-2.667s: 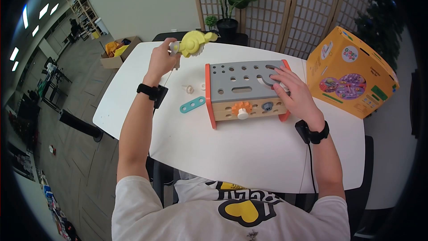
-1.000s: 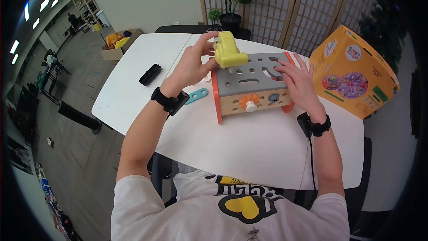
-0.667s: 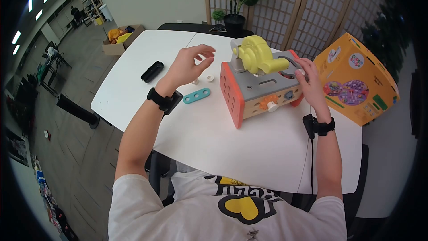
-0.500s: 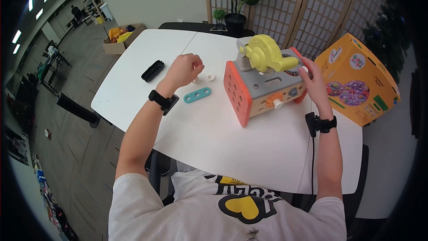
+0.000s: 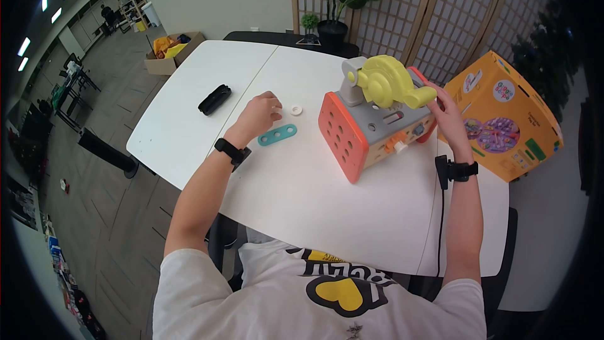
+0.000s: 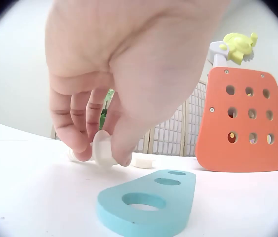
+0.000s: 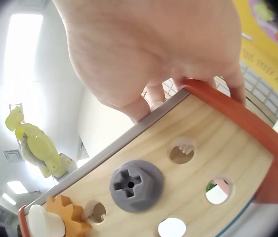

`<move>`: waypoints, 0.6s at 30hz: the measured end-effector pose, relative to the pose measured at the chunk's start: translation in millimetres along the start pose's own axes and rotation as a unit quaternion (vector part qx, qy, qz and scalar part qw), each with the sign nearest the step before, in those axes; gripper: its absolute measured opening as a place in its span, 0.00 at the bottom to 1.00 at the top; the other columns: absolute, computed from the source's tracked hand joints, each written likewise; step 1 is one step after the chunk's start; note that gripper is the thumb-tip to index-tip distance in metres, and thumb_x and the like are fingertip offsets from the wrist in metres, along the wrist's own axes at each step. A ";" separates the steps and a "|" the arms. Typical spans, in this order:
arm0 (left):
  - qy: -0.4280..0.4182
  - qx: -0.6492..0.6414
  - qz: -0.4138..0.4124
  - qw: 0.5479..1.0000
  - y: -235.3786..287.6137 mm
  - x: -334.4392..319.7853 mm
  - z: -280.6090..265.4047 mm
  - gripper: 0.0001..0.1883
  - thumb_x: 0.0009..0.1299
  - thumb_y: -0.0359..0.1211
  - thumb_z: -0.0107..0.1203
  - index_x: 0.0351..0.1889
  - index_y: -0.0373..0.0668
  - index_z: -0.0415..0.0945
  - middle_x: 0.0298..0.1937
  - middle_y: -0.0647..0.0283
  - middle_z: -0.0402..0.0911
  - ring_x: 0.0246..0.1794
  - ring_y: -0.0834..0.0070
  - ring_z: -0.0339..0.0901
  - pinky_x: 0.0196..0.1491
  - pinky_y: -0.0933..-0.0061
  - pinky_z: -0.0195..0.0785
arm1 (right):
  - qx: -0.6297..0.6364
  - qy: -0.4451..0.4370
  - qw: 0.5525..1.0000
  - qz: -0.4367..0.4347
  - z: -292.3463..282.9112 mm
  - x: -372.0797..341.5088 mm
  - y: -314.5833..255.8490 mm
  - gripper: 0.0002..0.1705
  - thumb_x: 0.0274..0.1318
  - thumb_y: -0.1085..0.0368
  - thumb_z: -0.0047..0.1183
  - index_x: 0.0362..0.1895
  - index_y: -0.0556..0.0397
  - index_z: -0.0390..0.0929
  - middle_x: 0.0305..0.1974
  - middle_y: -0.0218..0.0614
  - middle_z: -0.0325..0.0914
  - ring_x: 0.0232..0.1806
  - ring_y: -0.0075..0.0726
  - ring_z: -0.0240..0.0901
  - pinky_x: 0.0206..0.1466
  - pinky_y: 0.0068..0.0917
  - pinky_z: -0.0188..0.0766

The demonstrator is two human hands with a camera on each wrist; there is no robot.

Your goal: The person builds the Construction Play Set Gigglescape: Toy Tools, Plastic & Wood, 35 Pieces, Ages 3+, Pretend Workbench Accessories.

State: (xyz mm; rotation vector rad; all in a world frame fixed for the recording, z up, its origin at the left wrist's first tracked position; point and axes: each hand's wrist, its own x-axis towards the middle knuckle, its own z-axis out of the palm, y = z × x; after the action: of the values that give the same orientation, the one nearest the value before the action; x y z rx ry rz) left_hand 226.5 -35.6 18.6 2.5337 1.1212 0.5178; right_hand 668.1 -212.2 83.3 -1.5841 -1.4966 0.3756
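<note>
Toy workbench [image 5: 380, 131] stands upright between the right hand [image 5: 449, 121], whose slightly parted fingers grip the workbench's right end, and the left hand [image 5: 259, 115]. A yellow toy saw [image 5: 382, 82] stands on the workbench's top. Left of the workbench are a teal strip [image 6: 173, 200], the white peg [image 6: 102, 149] clamped between the left thumb and fingers, and a white ring [image 5: 296, 110].
</note>
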 end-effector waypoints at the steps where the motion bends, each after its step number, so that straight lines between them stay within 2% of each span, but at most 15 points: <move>1: 0.009 -0.069 0.015 0.997 13.5 -3.1 -8.1 0.10 0.68 0.22 0.63 0.47 0.34 0.84 0.51 0.56 0.84 0.46 0.60 0.83 0.52 0.65 0.78 | 0.002 0.000 1.000 -0.003 -0.3 0.4 0.8 0.25 0.74 0.55 0.54 0.69 0.49 0.75 0.64 0.35 0.74 0.62 0.33 0.71 0.65 0.30 0.66; 2: 0.017 -0.137 0.030 0.990 26.5 -6.4 -15.3 0.11 0.68 0.20 0.62 0.47 0.34 0.84 0.52 0.57 0.84 0.47 0.62 0.83 0.53 0.66 0.78 | 0.004 0.000 1.000 -0.006 -0.2 0.6 2.1 0.25 0.74 0.54 0.54 0.69 0.49 0.75 0.64 0.35 0.74 0.62 0.33 0.71 0.65 0.30 0.66; 5: -0.004 -0.231 0.066 0.971 56.9 -16.1 -27.1 0.13 0.69 0.17 0.61 0.50 0.35 0.83 0.57 0.57 0.83 0.51 0.66 0.82 0.57 0.67 0.78 | 0.008 -0.001 1.000 -0.018 -0.4 0.7 6.5 0.26 0.74 0.53 0.54 0.70 0.49 0.75 0.65 0.35 0.73 0.64 0.33 0.70 0.67 0.30 0.65; 8: 0.001 -0.320 0.139 0.937 63.2 -23.6 -19.7 0.15 0.69 0.18 0.61 0.53 0.38 0.82 0.56 0.61 0.84 0.50 0.69 0.82 0.53 0.69 0.78 | 0.004 0.000 1.000 -0.015 0.1 0.8 7.8 0.26 0.74 0.53 0.53 0.69 0.49 0.75 0.66 0.36 0.73 0.65 0.34 0.69 0.69 0.30 0.64; 11: -0.038 -0.344 0.142 0.927 71.6 -29.8 -20.9 0.17 0.70 0.16 0.59 0.56 0.38 0.81 0.61 0.58 0.81 0.58 0.66 0.80 0.65 0.65 0.76 | 0.001 0.002 1.000 -0.013 0.0 1.7 11.2 0.26 0.75 0.52 0.53 0.69 0.49 0.75 0.67 0.37 0.73 0.67 0.36 0.69 0.70 0.32 0.63; 18: -0.024 -0.339 0.152 0.928 81.9 -22.6 -11.0 0.16 0.70 0.17 0.61 0.55 0.38 0.81 0.61 0.58 0.81 0.58 0.67 0.80 0.64 0.66 0.78 | -0.019 0.014 0.999 -0.026 2.3 1.0 10.1 0.26 0.75 0.52 0.52 0.69 0.50 0.75 0.69 0.38 0.71 0.71 0.39 0.67 0.72 0.34 0.63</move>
State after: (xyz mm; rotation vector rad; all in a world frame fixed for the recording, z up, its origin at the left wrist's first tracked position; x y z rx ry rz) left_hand 259.8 -103.5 58.9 2.0760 0.4104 0.7590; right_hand 673.1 -209.0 74.8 -1.5707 -1.5268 0.2964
